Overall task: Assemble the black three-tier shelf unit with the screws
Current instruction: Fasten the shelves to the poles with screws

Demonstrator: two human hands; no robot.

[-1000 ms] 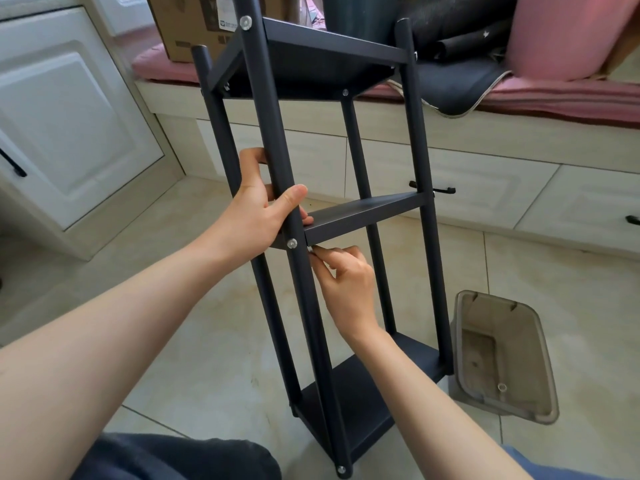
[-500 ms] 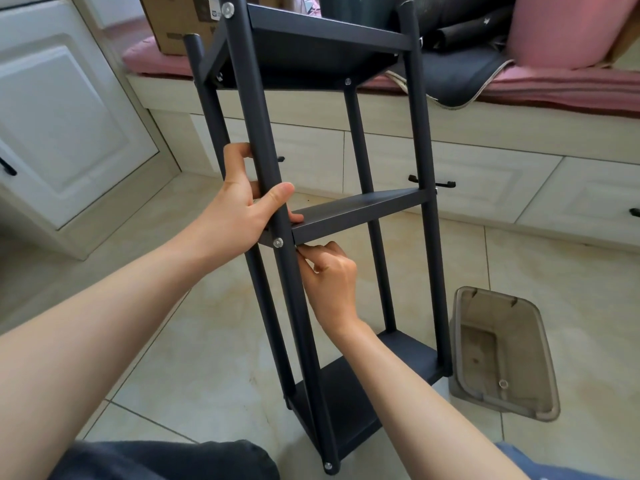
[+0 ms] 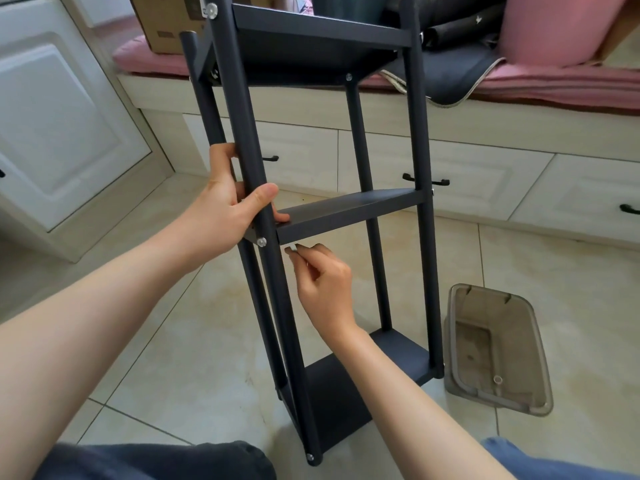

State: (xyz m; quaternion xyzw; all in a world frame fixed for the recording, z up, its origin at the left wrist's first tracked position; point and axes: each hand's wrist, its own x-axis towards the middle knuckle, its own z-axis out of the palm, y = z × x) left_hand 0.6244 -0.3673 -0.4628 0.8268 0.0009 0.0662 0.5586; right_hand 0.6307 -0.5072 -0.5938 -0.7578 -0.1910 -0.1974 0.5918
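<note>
Left hand (image 3: 221, 216) grips shelf unit (image 3: 349, 213); plastic bin (image 3: 498, 351) stands beside it.

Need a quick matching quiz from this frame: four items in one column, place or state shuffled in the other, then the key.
Things:
1. left hand
2. right hand
3. plastic bin
4. cardboard box

Places or states:
A. lying on the floor tiles, right of the shelf unit
B. pinching a small silvery part just under the middle tier
C. on the pink cushion, behind the shelf top
D. gripping the front post above the middle tier

Pairs: 1-D, 2-B, 3-A, 4-C
</note>
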